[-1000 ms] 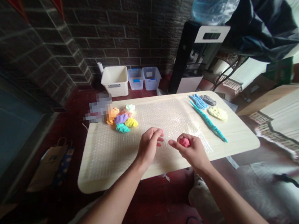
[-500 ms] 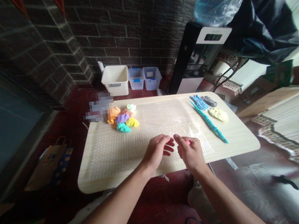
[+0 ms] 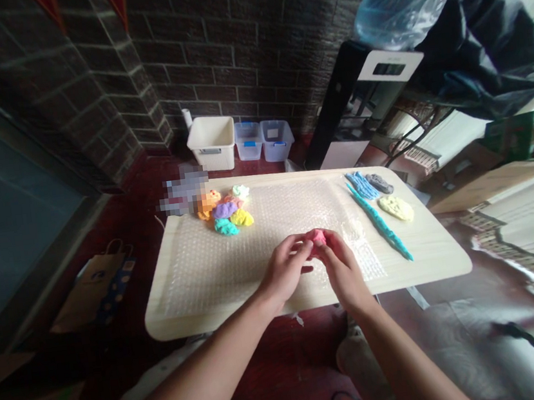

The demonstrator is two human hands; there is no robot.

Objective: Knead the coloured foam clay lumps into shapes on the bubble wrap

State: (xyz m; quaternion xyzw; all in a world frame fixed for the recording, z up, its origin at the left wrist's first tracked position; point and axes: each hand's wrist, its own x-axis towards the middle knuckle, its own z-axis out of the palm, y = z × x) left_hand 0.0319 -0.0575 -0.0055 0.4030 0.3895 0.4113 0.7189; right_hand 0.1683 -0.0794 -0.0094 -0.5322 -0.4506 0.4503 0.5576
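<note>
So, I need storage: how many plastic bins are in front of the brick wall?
3: the white bin at left, the middle bluish bin, and the right bluish bin. The table could hide others.

Two hands [image 3: 283, 269], three bins [image 3: 214, 159]

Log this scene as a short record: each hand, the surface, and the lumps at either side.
Left hand: fingertips at the pink lump
Right hand: holding the same pink lump
Surface: bubble wrap spread on a pale table
Far left: cluster including orange, purple, yellow and teal lumps
Right side: blue, grey and pale yellow lumps, plus a long teal strip
</note>
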